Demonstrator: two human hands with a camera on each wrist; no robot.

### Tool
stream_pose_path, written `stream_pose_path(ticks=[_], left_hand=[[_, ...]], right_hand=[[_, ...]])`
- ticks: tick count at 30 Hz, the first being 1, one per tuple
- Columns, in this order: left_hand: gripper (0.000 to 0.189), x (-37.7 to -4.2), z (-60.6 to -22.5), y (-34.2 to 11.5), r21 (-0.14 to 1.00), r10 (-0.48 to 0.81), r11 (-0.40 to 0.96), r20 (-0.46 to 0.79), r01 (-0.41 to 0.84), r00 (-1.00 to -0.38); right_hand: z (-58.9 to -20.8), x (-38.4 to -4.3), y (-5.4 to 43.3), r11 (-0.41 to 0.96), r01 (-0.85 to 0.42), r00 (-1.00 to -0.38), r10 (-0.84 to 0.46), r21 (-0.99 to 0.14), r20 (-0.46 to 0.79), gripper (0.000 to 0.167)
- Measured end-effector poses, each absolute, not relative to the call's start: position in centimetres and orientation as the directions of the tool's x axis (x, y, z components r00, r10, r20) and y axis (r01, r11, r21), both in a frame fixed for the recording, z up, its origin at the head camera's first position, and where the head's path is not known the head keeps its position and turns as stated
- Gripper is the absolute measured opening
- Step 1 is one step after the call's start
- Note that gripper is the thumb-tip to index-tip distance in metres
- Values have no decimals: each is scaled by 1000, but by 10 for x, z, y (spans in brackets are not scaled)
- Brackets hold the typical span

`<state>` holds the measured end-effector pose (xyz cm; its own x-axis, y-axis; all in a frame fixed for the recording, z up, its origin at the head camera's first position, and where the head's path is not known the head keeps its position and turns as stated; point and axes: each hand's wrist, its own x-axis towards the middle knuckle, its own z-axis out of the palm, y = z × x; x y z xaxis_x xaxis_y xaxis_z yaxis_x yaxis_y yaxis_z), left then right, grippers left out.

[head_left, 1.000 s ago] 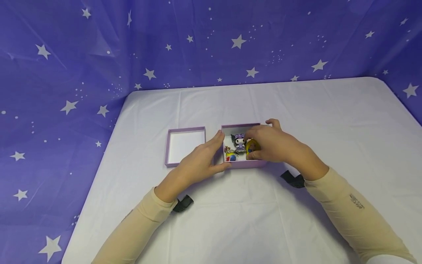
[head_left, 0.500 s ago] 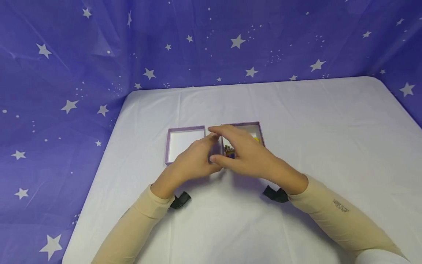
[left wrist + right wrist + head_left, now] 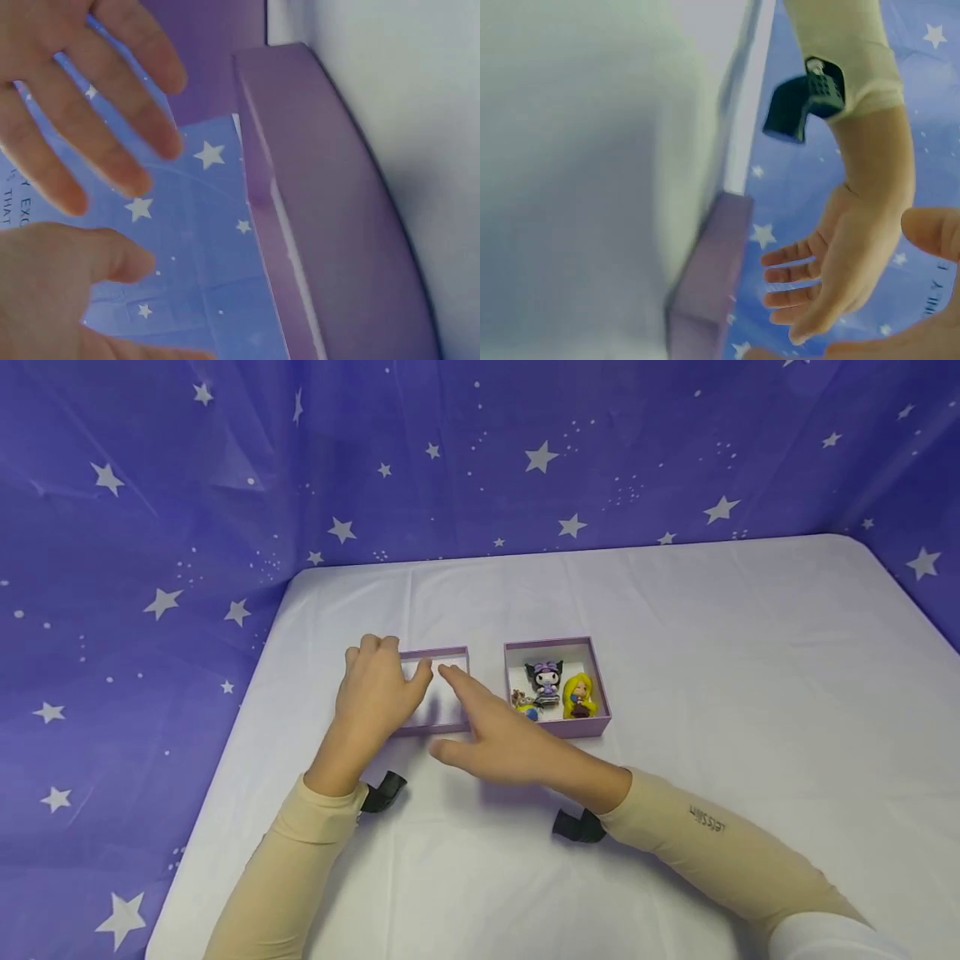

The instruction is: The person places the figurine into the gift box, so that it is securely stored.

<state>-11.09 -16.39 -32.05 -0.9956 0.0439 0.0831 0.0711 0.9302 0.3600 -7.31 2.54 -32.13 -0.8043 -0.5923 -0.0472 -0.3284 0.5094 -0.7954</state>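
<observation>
My left hand (image 3: 371,693) is over the left side of a shallow purple box lid (image 3: 442,651) with a white inside, its fingertips past the lid's far left corner. My right hand (image 3: 510,739) hovers at the lid's near right corner, thumb and fingers apart, with nothing in its grasp. In the right wrist view the left hand (image 3: 840,270) shows loosely extended fingers holding nothing. Right of the lid stands an open purple box (image 3: 588,728). Inside it lie a black-and-purple figurine (image 3: 547,679), a yellow-haired doll figurine (image 3: 579,696) and a small multicoloured figurine (image 3: 528,710), partly hidden by the front wall.
A white cloth covers the table (image 3: 735,652). Behind it and at its left hangs a purple curtain (image 3: 465,427) with white stars. A black wrist camera mount (image 3: 386,792) juts from the left sleeve, and another mount (image 3: 579,826) from the right.
My right hand has left the yellow-haired figurine in the box and swung left to the lid. My left hand has moved from the box's left side to the lid's left side.
</observation>
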Motion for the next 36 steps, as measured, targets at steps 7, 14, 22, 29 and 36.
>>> stream_pose_path(ticks=[7, 14, 22, 29, 36], left_hand=[[54, -115, -331, -170, 305, 4, 952, -82, -22, -997], [55, -121, -338, -170, 325, -6, 945, -134, -49, -991], [60, -119, -338, -173, 319, -63, 942, -131, -102, -989], [59, -113, -320, -178, 364, -88, 928, 18, -75, -996], [63, -105, -294, -176, 485, -104, 875, 211, 12, -972]], right_hand=[[-338, -77, 8, 552, -160, -842, -509, -818, -179, 92], [-345, -79, 4, 495, 55, -871, -401, -867, -284, 95], [-345, -81, 4, 434, 140, -865, -384, -890, -323, 92], [-336, -82, 12, 213, 164, -855, -457, -963, -247, 86], [-318, -87, 23, -44, 77, -892, -448, -996, -50, 80]])
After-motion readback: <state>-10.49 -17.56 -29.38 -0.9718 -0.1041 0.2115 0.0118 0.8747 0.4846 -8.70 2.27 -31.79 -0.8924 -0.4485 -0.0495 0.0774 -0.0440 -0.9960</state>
